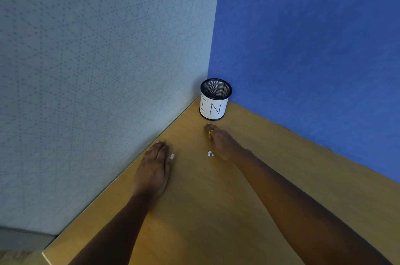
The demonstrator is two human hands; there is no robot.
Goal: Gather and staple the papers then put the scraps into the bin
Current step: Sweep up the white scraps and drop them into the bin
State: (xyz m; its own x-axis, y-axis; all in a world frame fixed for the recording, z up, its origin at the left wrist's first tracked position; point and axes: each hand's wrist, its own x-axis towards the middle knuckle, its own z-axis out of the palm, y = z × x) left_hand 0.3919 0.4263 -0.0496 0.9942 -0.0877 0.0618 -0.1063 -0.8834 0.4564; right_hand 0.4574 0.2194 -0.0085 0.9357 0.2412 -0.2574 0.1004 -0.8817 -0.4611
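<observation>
Tiny white paper scraps on brown wooden tabletop, just beside right grip, near black mesh bin. Left grip and right grip flat, fingers straight, holding nothing. Scraps likely light, floppy; pinch gently.

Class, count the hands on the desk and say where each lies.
2. The left hand lies flat by the grey wall. The right hand lies just short of the bin, with white scraps beside it. No other seems hidden.
</observation>
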